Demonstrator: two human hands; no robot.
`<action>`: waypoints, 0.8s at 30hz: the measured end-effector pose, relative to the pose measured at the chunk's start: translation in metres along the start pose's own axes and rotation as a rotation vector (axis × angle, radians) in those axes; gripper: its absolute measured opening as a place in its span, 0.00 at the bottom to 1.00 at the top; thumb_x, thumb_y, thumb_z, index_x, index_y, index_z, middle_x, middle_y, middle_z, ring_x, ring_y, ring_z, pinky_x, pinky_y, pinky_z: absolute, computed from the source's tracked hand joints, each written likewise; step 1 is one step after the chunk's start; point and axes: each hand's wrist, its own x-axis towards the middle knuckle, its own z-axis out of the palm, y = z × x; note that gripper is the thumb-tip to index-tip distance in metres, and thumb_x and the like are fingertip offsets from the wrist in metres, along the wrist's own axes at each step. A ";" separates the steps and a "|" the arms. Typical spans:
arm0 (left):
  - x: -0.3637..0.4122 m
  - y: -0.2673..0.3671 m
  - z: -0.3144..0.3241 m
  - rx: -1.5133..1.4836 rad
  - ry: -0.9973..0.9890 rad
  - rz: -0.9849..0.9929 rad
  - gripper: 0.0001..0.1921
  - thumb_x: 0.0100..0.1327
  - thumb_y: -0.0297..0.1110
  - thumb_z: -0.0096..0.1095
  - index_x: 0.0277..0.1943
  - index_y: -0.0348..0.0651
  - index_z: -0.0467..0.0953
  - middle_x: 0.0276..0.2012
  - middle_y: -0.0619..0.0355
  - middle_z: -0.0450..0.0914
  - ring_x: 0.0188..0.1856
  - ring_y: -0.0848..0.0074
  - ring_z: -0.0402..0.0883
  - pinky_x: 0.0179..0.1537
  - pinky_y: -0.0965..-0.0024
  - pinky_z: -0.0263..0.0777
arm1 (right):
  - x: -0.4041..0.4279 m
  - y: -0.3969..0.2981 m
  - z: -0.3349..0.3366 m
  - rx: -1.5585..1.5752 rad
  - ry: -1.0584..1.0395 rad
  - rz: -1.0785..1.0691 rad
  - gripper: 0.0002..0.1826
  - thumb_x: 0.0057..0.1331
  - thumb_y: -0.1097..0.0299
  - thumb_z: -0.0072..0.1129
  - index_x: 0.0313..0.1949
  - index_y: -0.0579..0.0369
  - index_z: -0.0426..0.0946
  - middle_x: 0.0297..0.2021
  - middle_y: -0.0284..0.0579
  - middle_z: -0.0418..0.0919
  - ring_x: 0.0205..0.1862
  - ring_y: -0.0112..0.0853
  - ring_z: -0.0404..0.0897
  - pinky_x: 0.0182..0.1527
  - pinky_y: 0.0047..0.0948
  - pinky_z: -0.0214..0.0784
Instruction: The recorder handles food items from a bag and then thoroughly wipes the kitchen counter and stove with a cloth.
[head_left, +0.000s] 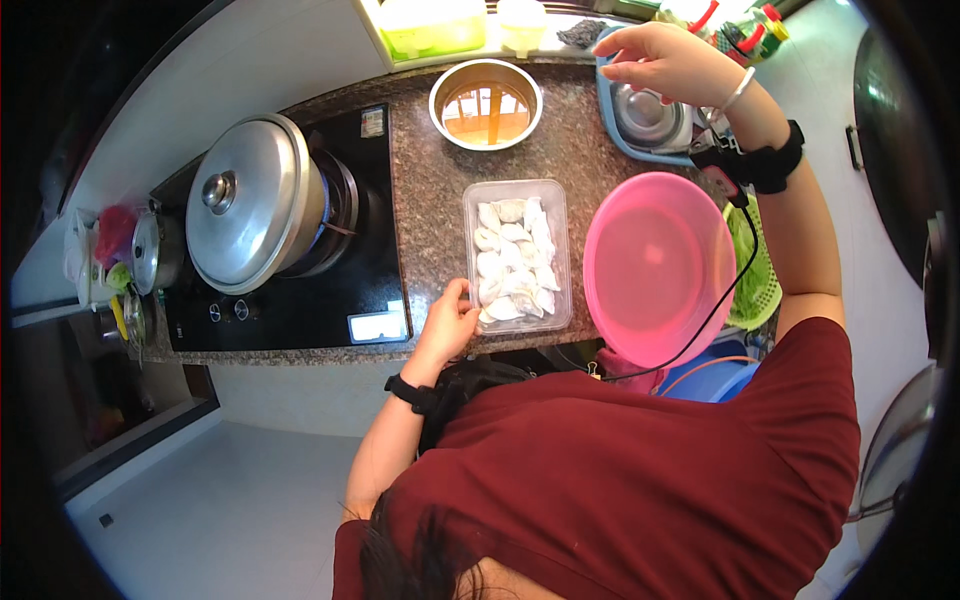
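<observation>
A clear plastic container full of white, floury dumplings lies on the granite counter before me. At its lower left corner, my left hand grips the edge between thumb and fingers. My right hand is raised with its fingers loosely apart and nothing visible in them. Beneath it, a blue basin holds metal ware. A metal bowl of liquid stands behind the container, and a large pink basin is to the container's right.
On the black cooktop, a lidded aluminium pot sits over a blue flame. A green strainer with leafy greens stands beyond the pink basin. Bottles line the back right. A black cable hangs from my right wrist device.
</observation>
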 end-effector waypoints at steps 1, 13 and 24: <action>-0.002 0.002 0.000 -0.031 0.012 -0.029 0.14 0.53 0.23 0.47 0.44 0.38 0.58 0.24 0.56 0.72 0.19 0.81 0.71 0.19 0.79 0.65 | -0.011 -0.001 0.000 0.005 0.005 0.010 0.16 0.56 0.64 0.48 0.43 0.58 0.67 0.24 0.34 0.72 0.21 0.15 0.68 0.16 0.13 0.61; -0.019 -0.020 -0.015 0.014 -0.111 0.053 0.08 0.52 0.25 0.53 0.35 0.35 0.65 0.25 0.56 0.74 0.22 0.81 0.72 0.23 0.80 0.66 | -0.149 -0.054 0.031 0.330 0.308 0.124 0.14 0.55 0.69 0.49 0.41 0.60 0.68 0.21 0.34 0.71 0.22 0.16 0.66 0.21 0.13 0.60; 0.005 -0.023 -0.026 0.031 -0.274 0.112 0.07 0.54 0.29 0.51 0.28 0.39 0.61 0.21 0.54 0.73 0.17 0.79 0.70 0.16 0.79 0.64 | -0.310 -0.172 0.113 0.424 0.698 0.742 0.15 0.55 0.65 0.49 0.42 0.54 0.69 0.24 0.31 0.72 0.27 0.15 0.68 0.22 0.13 0.59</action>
